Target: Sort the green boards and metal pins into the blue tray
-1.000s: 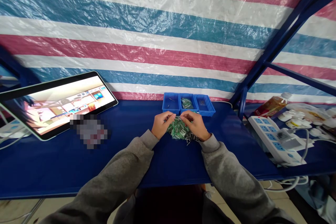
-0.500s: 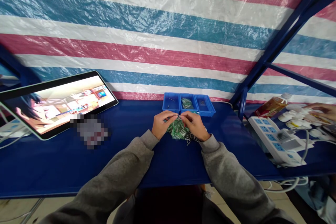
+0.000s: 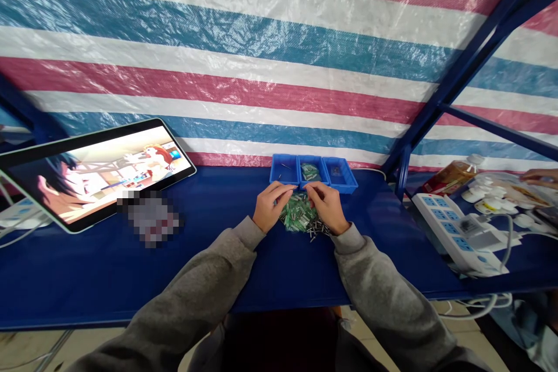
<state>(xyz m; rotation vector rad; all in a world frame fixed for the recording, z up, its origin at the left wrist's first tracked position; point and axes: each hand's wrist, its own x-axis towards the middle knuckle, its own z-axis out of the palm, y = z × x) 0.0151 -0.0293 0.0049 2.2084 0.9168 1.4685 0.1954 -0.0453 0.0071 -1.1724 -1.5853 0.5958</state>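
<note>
My left hand (image 3: pixel 270 206) is pinched closed above the left side of a pile of small green packets (image 3: pixel 295 214). Whatever lies between its fingertips is too small to name. On the other side, my right hand (image 3: pixel 326 205) is also pinched, its fingertips a short gap away from the left ones; what it holds cannot be made out. Small metal pins (image 3: pixel 317 231) lie loose below my right hand, beside the packets. Just beyond my fingers stand blue bins joined side by side: a left bin (image 3: pixel 279 180) with a few thin pieces, a middle bin (image 3: pixel 320 166) with green packets, and a right bin (image 3: pixel 346 186).
A tablet (image 3: pixel 117 177) leans at the left, with a blurred object (image 3: pixel 153 218) in front. At the right lie a white power strip (image 3: pixel 457 238), a bottle (image 3: pixel 453 173) and white items (image 3: pixel 494 200). Another person's hand (image 3: pixel 540 177) shows at the far right edge. A striped sheet (image 3: pixel 261 70) hangs behind.
My fingertips, which were together half a second ago, have come apart, leaving a small gap. The other person's hand has moved right, toward the frame edge.
</note>
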